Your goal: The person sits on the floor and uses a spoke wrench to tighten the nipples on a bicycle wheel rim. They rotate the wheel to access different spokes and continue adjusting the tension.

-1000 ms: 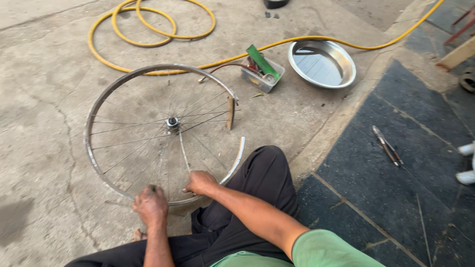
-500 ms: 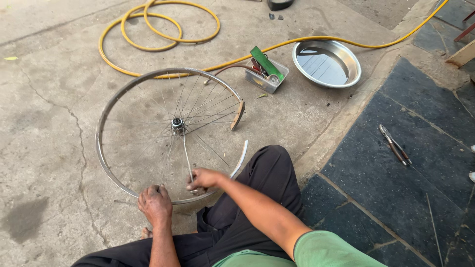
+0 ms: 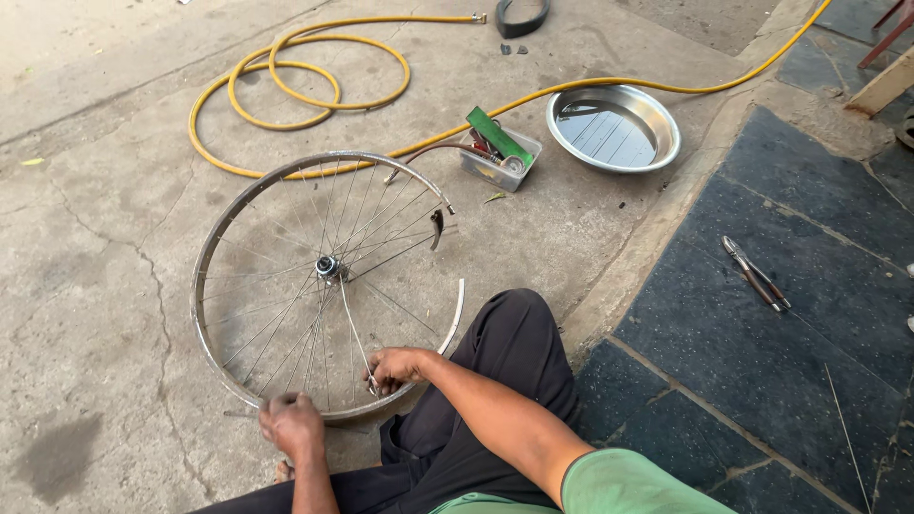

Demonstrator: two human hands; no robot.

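A bare bicycle wheel rim [image 3: 211, 255] lies flat on the concrete, with thin spokes running to a hub [image 3: 328, 266]. The rim has a gap on its right side, and several spokes there hang loose. My left hand [image 3: 291, 426] grips the near edge of the rim. My right hand [image 3: 395, 367] pinches a spoke end at the rim's near side, just right of the left hand. My dark-trousered knee rests beside the wheel.
A coiled yellow hose [image 3: 295, 90] runs across the far ground. A small box of tools [image 3: 500, 157] and a round metal basin [image 3: 614, 128] sit beyond the wheel. Pliers [image 3: 755, 273] lie on the dark tiles at right. A black rubber piece [image 3: 522, 17] lies far off.
The view has shifted, so the wheel sits more to the right and lower. Both hands stay at the rim's near edge, the right one working on a spoke end.
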